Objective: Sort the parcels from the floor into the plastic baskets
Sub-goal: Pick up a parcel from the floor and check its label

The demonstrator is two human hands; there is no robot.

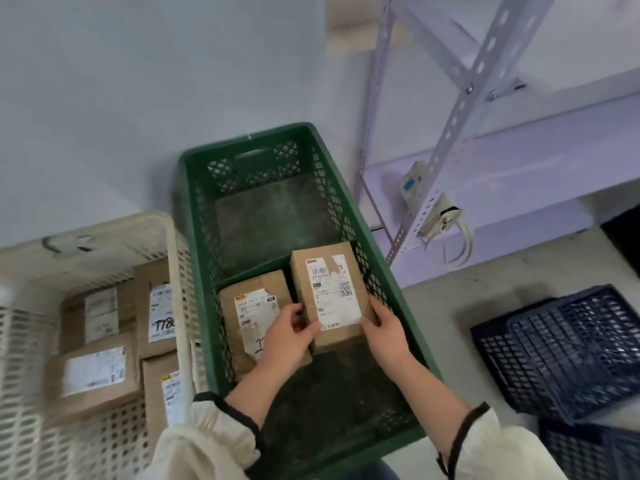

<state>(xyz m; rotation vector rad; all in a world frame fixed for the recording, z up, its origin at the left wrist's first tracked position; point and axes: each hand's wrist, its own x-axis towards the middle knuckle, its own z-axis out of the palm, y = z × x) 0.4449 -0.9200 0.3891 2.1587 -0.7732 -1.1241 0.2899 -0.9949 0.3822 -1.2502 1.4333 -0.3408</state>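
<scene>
Now left hand (290,336), right hand (387,330) both grip parcel (329,296); label (325,282) reads "SF0229…", "WU"; over green basket (249,142).

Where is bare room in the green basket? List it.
Bare: the green basket's far end, between back wall and parcels; its near end under the forearms. Crowded: the middle, where left hand and right hand grip the held parcel beside the flat parcel.
</scene>
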